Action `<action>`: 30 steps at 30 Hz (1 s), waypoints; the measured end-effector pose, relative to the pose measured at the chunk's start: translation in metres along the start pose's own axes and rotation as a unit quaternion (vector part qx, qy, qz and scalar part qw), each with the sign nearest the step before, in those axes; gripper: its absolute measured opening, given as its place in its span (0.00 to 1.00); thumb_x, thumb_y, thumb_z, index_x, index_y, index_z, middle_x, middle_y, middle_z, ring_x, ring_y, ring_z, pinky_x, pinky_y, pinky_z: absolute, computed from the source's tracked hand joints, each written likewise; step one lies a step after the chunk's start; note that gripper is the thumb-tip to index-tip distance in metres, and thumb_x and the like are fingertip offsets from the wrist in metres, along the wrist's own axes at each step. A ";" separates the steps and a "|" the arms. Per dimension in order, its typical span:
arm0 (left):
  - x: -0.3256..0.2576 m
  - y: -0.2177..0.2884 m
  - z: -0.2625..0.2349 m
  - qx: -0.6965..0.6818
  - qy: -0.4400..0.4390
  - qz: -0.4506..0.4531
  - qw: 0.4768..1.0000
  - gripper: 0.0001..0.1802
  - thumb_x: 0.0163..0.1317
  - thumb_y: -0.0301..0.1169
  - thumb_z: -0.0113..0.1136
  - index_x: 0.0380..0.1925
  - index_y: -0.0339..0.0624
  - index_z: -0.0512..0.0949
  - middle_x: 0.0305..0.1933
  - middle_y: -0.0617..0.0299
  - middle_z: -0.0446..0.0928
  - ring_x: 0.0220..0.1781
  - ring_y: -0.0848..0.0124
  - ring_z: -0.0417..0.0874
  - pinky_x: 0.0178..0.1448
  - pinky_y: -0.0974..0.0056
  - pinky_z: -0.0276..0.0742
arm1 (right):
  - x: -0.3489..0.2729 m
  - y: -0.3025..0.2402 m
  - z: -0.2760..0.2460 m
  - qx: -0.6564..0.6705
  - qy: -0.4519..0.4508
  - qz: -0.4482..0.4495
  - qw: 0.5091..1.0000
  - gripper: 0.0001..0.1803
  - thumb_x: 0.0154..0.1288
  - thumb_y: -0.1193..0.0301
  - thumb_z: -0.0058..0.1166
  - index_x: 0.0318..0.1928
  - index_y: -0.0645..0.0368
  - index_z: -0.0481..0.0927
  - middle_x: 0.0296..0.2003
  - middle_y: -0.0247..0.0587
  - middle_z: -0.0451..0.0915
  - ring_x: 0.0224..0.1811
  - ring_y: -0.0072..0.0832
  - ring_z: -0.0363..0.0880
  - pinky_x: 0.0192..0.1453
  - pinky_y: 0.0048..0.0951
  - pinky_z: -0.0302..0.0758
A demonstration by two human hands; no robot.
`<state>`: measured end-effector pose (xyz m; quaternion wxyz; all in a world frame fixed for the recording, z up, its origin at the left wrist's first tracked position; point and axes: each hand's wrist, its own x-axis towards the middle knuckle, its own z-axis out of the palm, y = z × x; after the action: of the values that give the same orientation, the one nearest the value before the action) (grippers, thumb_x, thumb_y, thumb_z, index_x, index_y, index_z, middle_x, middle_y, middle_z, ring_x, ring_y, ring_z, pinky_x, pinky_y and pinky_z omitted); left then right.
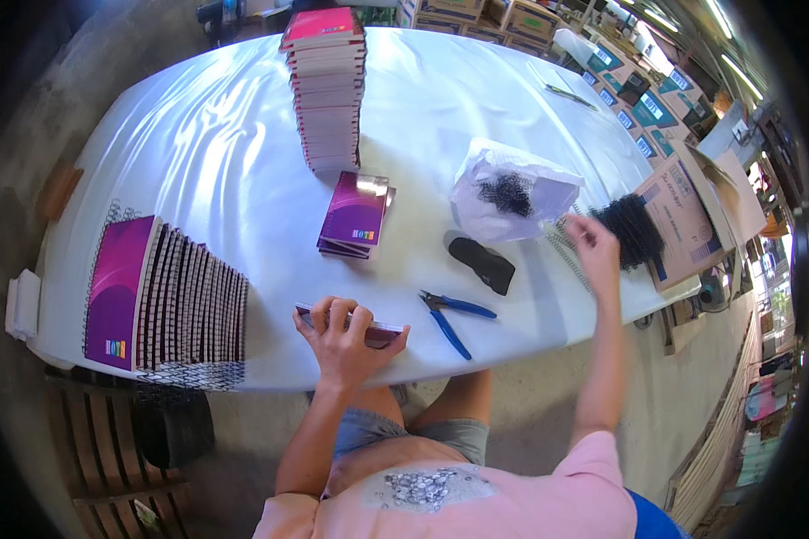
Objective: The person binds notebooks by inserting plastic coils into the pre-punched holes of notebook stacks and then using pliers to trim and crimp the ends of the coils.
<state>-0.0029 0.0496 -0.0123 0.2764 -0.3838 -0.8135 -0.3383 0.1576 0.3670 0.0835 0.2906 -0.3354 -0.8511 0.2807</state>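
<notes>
Near the front edge of the table, my left hand [343, 337] grips a small notebook [382, 334], which it holds on edge. To the right, my right hand [595, 244] has its fingers bent together beside the loose black spiral coils [634, 232]. A thin spiral coil [568, 256] runs close by its fingertips; whether the fingers hold it is unclear. Between my hands lie blue-handled pliers [454, 314] with their handles spread and a black pouch-like item [482, 262]. Just beyond the left hand is a short pile of purple notebooks [355, 211].
At the left, a row of coil-bound purple notebooks [121, 292] stands upright. A tall stack of red-covered books [325, 99] rises at the back. A white bag [530, 162] holds more black coils. An open carton [683, 216] sits at the right edge, and boxes [643, 103] are piled beyond.
</notes>
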 end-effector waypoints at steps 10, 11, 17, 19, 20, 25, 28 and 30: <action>0.000 -0.006 0.005 -0.025 -0.005 0.013 1.000 0.27 0.34 0.56 0.72 0.20 0.51 0.70 0.31 0.66 0.67 0.44 0.64 0.69 0.53 0.42 0.53 | -0.113 -0.092 0.125 0.232 -0.209 -0.078 0.947 0.08 0.57 0.78 0.58 0.39 0.60 0.82 0.35 0.41 0.81 0.36 0.29 0.79 0.42 0.26 0.73; 0.000 -0.006 0.004 -0.023 -0.003 0.010 1.000 0.27 0.34 0.56 0.72 0.20 0.51 0.70 0.31 0.66 0.67 0.44 0.64 0.69 0.53 0.42 0.53 | -0.112 -0.094 0.127 0.230 -0.214 -0.089 0.945 0.08 0.57 0.77 0.58 0.39 0.61 0.82 0.36 0.42 0.81 0.37 0.31 0.79 0.43 0.27 0.73; 0.002 -0.005 -0.001 -0.022 -0.018 0.009 1.000 0.29 0.35 0.62 0.68 0.19 0.51 0.71 0.30 0.67 0.67 0.43 0.65 0.69 0.52 0.44 0.53 | -0.104 -0.091 0.125 0.219 -0.219 -0.127 0.942 0.11 0.52 0.82 0.60 0.38 0.59 0.82 0.37 0.42 0.80 0.40 0.32 0.79 0.45 0.27 0.74; 0.003 -0.004 -0.001 -0.027 -0.035 0.005 0.999 0.29 0.34 0.62 0.67 0.19 0.51 0.71 0.31 0.67 0.67 0.44 0.65 0.69 0.52 0.44 0.53 | -0.105 -0.087 0.125 0.232 -0.223 -0.126 0.938 0.12 0.51 0.83 0.60 0.38 0.59 0.83 0.37 0.41 0.80 0.41 0.31 0.79 0.45 0.27 0.74; 0.003 -0.004 -0.001 -0.027 -0.035 0.004 0.999 0.29 0.34 0.62 0.67 0.19 0.51 0.71 0.31 0.67 0.67 0.44 0.65 0.69 0.52 0.44 0.53 | -0.106 -0.086 0.125 0.246 -0.225 -0.123 0.935 0.13 0.50 0.84 0.60 0.38 0.58 0.83 0.38 0.41 0.80 0.41 0.30 0.78 0.45 0.27 0.74; 0.006 -0.005 -0.006 -0.019 -0.067 0.002 0.998 0.27 0.32 0.59 0.68 0.21 0.51 0.73 0.32 0.67 0.68 0.46 0.66 0.69 0.52 0.42 0.53 | -0.105 -0.088 0.118 0.263 -0.289 -0.130 0.911 0.13 0.52 0.82 0.60 0.40 0.59 0.83 0.38 0.40 0.79 0.39 0.28 0.78 0.44 0.25 0.74; 0.005 -0.007 -0.008 -0.027 -0.092 0.003 0.995 0.26 0.33 0.58 0.68 0.23 0.51 0.73 0.33 0.67 0.68 0.47 0.66 0.69 0.52 0.43 0.53 | -0.097 -0.100 0.108 0.225 -0.371 -0.054 0.899 0.13 0.55 0.80 0.58 0.43 0.59 0.82 0.36 0.40 0.79 0.35 0.26 0.77 0.41 0.26 0.74; 0.007 -0.009 -0.011 -0.037 -0.088 0.012 0.995 0.25 0.33 0.53 0.71 0.24 0.50 0.73 0.34 0.66 0.68 0.46 0.64 0.68 0.52 0.47 0.54 | -0.097 -0.108 0.106 0.189 -0.408 0.014 0.893 0.13 0.57 0.79 0.57 0.44 0.59 0.81 0.34 0.40 0.79 0.33 0.26 0.77 0.39 0.27 0.74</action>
<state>-0.0119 0.0406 -0.0034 0.1932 -0.4318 -0.8172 -0.3292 0.1005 0.1992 0.0548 -0.0284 -0.1416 -0.8210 0.5524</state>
